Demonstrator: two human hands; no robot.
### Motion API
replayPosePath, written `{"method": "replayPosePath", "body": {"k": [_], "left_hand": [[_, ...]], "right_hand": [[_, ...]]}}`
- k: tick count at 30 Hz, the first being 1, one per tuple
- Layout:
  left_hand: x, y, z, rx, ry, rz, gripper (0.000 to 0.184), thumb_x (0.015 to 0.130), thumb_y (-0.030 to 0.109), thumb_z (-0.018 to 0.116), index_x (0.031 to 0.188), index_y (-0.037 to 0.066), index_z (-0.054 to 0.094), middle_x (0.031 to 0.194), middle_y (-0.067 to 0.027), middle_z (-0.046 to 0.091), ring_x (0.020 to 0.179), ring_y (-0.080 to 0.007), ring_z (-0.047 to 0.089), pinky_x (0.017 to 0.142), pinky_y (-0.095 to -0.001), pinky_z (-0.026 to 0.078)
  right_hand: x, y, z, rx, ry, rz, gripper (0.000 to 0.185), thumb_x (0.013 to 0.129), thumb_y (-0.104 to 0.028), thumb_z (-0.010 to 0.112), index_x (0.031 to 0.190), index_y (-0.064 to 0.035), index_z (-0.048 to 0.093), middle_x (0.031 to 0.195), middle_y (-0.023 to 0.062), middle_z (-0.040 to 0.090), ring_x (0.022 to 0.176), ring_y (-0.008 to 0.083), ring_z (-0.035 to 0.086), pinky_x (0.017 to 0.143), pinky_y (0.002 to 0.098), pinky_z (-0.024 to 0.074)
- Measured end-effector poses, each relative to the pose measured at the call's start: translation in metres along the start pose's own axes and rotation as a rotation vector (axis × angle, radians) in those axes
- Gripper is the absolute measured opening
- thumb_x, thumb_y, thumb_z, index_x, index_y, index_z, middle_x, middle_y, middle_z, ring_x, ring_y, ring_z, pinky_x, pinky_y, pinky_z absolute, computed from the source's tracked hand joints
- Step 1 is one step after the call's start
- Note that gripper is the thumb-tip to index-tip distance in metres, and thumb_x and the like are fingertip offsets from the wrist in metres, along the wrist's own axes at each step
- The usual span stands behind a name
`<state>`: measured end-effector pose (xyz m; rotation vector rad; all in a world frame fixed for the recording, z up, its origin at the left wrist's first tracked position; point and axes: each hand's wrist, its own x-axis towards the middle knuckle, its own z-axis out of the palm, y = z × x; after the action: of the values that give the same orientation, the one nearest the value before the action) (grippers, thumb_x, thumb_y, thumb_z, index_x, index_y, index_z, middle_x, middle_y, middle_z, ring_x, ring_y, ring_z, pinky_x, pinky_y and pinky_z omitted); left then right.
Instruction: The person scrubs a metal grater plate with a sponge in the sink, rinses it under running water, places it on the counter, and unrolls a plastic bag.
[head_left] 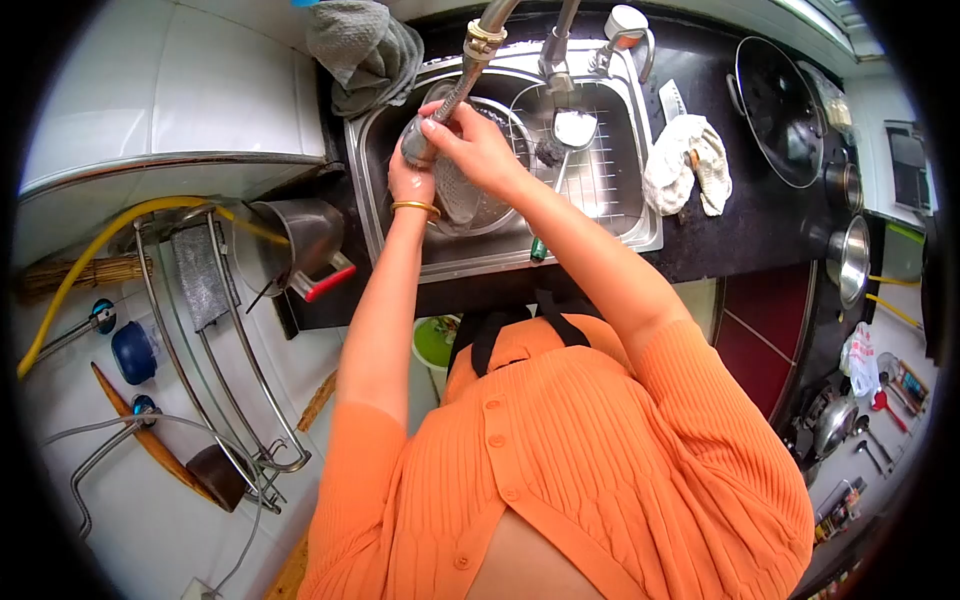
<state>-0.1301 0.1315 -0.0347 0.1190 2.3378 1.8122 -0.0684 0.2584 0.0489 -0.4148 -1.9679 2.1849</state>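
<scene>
So, both hands are held over the left part of the steel sink (452, 268), right up at the flexible faucet head (417, 148). The faucet head is angled down toward the near left, hose running up to the far side. By the right hand (475, 150) it's gripped from the right, with the thumb laid across the front and the fingers curled behind, so pretty much a pinch with the hand partly closed. The left hand (411, 180) is kept just under and beside the head, wet-looking, with a gold bangle (416, 208) worn at the wrist; its fingers are mostly hidden by the head, so whether they're spread or pressed together can't be told, and neither can what's held in them, if anything. Right by the hands, a grey mesh strainer (461, 198) is seen in the left part of the sink, overlapped with a round metal bowl (522, 140). Over to the right, a wire rack (612, 180) is set in the sink, with a white-headed utensil (575, 130) laid across it, its green handle end (538, 249) pointed to the near side. A dark scrubber (549, 152) is left just beside that. On the counter to the right, a crumpled white cloth (672, 180) is parked near the sink's edge.
</scene>
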Motion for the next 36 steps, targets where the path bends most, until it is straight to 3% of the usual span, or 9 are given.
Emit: {"method": "replayPosePath", "body": {"k": [1, 3, 5, 9, 13, 25, 30, 34, 36], "left_hand": [[0.000, 0.005, 0.000, 0.293, -0.013, 0.110, 0.023, 0.085, 0.016, 0.059, 0.101, -0.001, 0.059, 0.088, -0.0045, 0.063, 0.082, -0.0091, 0.055, 0.074, -0.0272, 0.046], [0.002, 0.004, -0.015, 0.359, -0.101, 0.060, 0.025, 0.089, 0.020, 0.057, 0.103, 0.000, 0.058, 0.086, -0.0060, 0.062, 0.080, -0.0085, 0.054, 0.074, -0.0268, 0.045], [0.007, -0.017, -0.034, 0.183, -0.293, -0.018, 0.028, 0.093, 0.024, 0.054, 0.105, 0.000, 0.059, 0.089, -0.0041, 0.062, 0.082, -0.0087, 0.053, 0.076, -0.0264, 0.044], [-0.020, 0.001, -0.057, -0.404, -0.150, -0.271, 0.039, 0.096, 0.035, 0.049, 0.109, -0.001, 0.057, 0.102, -0.0050, 0.060, 0.092, -0.0131, 0.054, 0.083, -0.0275, 0.043], [-0.028, -0.006, -0.065, -0.738, -0.104, -0.385, 0.047, 0.096, 0.039, 0.046, 0.121, 0.000, 0.050, 0.115, -0.0083, 0.057, 0.101, -0.0201, 0.056, 0.090, -0.0358, 0.045], [-0.038, 0.002, -0.054, -0.725, -0.228, -0.311, 0.032, 0.095, 0.020, 0.051, 0.122, 0.003, 0.048, 0.116, -0.0074, 0.057, 0.104, -0.0182, 0.056, 0.092, -0.0339, 0.044], [-0.041, 0.004, -0.060, -0.642, -0.236, -0.258, 0.036, 0.088, 0.004, 0.058, 0.123, 0.004, 0.049, 0.113, -0.0071, 0.059, 0.101, -0.0173, 0.057, 0.088, -0.0325, 0.046], [-0.041, -0.004, -0.076, -0.774, -0.094, -0.356, 0.037, 0.089, 0.007, 0.056, 0.126, 0.003, 0.047, 0.118, -0.0088, 0.057, 0.103, -0.0194, 0.057, 0.089, -0.0341, 0.046], [-0.040, -0.012, -0.086, -0.836, -0.055, -0.401, 0.044, 0.093, 0.023, 0.054, 0.131, 0.003, 0.042, 0.127, -0.0114, 0.052, 0.113, -0.0237, 0.052, 0.095, -0.0378, 0.043]], "right_hand": [[0.003, -0.001, -0.002, -0.041, 0.019, -0.015, 0.032, 0.090, -0.027, 0.060, 0.113, -0.0059, 0.056, 0.095, 0.0048, 0.062, 0.086, 0.0120, 0.058, 0.080, 0.0286, 0.0471], [0.010, 0.001, -0.008, -0.079, 0.041, -0.031, 0.031, 0.090, -0.027, 0.060, 0.113, -0.0061, 0.057, 0.094, 0.0047, 0.062, 0.085, 0.0118, 0.058, 0.079, 0.0284, 0.0473], [0.016, 0.006, -0.016, -0.105, 0.051, -0.082, 0.030, 0.089, -0.026, 0.060, 0.112, -0.0065, 0.057, 0.091, 0.0047, 0.063, 0.083, 0.0111, 0.058, 0.077, 0.0281, 0.0476], [0.021, 0.011, -0.025, -0.358, 0.141, -0.221, 0.028, 0.086, -0.025, 0.063, 0.106, -0.0054, 0.058, 0.087, 0.0106, 0.063, 0.077, 0.0176, 0.063, 0.070, 0.0303, 0.0483], [0.012, 0.009, -0.009, -0.120, 0.065, -0.088, 0.030, 0.089, -0.026, 0.061, 0.112, -0.0066, 0.058, 0.090, 0.0043, 0.063, 0.083, 0.0116, 0.060, 0.075, 0.0279, 0.0476], [-0.010, 0.005, -0.029, -0.142, 0.023, -0.001, 0.034, 0.087, -0.029, 0.061, 0.112, -0.0061, 0.059, 0.094, 0.0099, 0.065, 0.083, 0.0158, 0.063, 0.075, 0.0277, 0.0489], [-0.006, 0.019, -0.040, -0.128, 0.036, -0.136, 0.036, 0.089, -0.031, 0.059, 0.115, -0.0060, 0.058, 0.100, 0.0086, 0.064, 0.091, 0.0146, 0.061, 0.077, 0.0282, 0.0483], [-0.002, 0.035, -0.059, -0.160, 0.171, -0.086, 0.041, 0.091, -0.038, 0.053, 0.116, -0.0069, 0.058, 0.103, 0.0088, 0.064, 0.094, 0.0175, 0.060, 0.082, 0.0293, 0.0452], [0.003, 0.062, -0.074, -0.188, 0.243, -0.038, 0.041, 0.091, -0.042, 0.051, 0.110, -0.0066, 0.061, 0.099, 0.0093, 0.065, 0.091, 0.0184, 0.061, 0.081, 0.0292, 0.0451]]}}
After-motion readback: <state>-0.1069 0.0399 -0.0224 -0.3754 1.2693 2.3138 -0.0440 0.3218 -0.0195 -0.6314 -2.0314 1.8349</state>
